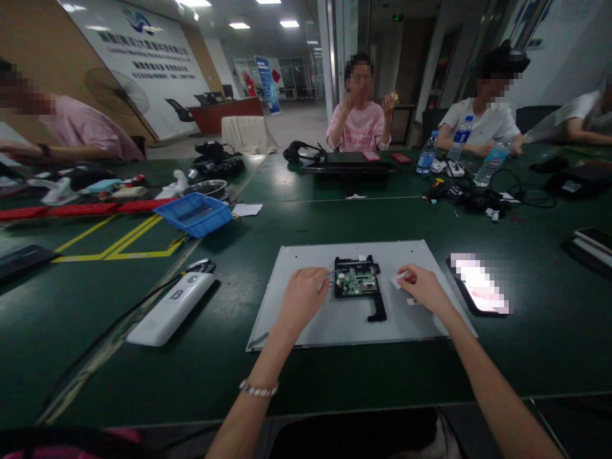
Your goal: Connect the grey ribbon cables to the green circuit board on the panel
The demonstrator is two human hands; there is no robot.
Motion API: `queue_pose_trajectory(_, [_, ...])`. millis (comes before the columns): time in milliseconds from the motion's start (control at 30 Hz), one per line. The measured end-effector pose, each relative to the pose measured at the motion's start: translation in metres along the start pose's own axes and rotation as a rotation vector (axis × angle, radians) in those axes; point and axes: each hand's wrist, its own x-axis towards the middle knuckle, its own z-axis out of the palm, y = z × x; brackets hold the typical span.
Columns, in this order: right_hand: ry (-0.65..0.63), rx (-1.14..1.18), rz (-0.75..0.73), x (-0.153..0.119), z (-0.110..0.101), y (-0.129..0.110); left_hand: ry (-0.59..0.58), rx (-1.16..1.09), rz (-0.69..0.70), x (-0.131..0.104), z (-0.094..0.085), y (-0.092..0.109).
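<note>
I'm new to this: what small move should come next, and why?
Perhaps bring the small white piece toward the green circuit board in its black frame: the right hand holds it nearby, and the left hand is beside the frame.

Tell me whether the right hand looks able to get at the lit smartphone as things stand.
Probably yes: the smartphone lies just right of the pale panel, with nothing visible in between, though the right hand holds a small white piece.

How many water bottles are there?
3: the left bottle, the middle bottle and the right bottle, all on the table, far right. Others may be hidden.
</note>
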Motion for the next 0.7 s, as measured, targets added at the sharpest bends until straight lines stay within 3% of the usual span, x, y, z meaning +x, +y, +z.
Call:
queue_pose_trajectory(133, [-0.009, -0.004, 0.006, 0.001, 0.002, -0.001, -0.151, 0.008, 0.061, 0.057, 0.017, 0.029])
queue_pose_trajectory(267, [-0.005, -0.009, -0.007, 0.001, 0.002, -0.003, -0.193, 0.021, 0.080, 0.095, 0.038, 0.040])
queue_pose_trajectory(400, [-0.002, -0.031, -0.007, 0.001, 0.001, -0.003, -0.223, 0.037, 0.100, 0.107, 0.049, 0.034])
queue_pose_trajectory(533, [-0.020, -0.039, -0.002, 0.001, -0.001, -0.004, -0.196, 0.051, 0.131, 0.114, 0.048, 0.034])
queue_pose_trajectory(700, [-0.008, -0.078, -0.020, 0.002, 0.000, -0.004, -0.131, 0.043, 0.243, 0.125, 0.052, 0.064])
